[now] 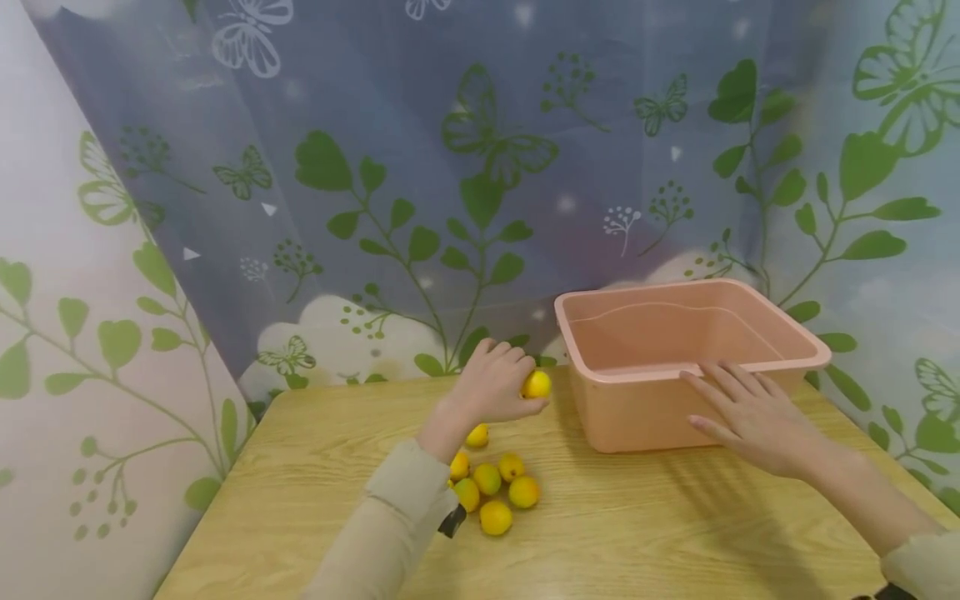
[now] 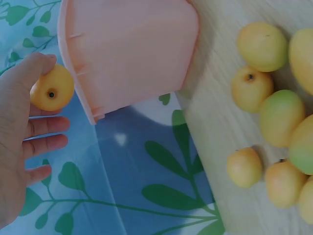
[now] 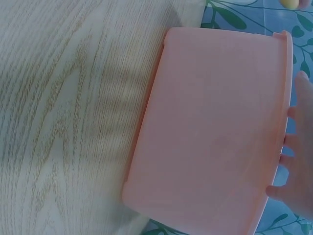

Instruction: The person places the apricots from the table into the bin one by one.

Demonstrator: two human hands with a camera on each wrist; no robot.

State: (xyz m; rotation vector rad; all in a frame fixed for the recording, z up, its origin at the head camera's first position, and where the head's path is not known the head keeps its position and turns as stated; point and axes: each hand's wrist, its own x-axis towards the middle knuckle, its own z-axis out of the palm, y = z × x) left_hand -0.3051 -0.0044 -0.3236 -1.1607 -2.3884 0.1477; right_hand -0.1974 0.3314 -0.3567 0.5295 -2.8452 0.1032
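Note:
My left hand (image 1: 495,383) holds a small round yellow fruit (image 2: 52,88) between thumb and fingers, raised over the table just left of the pink plastic basin (image 1: 645,417). A dark stem spot shows on the fruit in the left wrist view, while the other fingers stretch out beside it. My right hand (image 1: 757,417) is at the basin's near rim, its fingers spread and fingertips right at the edge. Several similar fruits, among them a yellow one (image 1: 496,517) and a yellow-green one (image 1: 487,479), lie grouped on the table, partly hidden behind my left sleeve.
The basin stands at the back right of the light wooden table (image 1: 600,533). Right behind the table hangs a blue and white curtain (image 1: 405,108) with green leaves and butterflies, also covering both sides.

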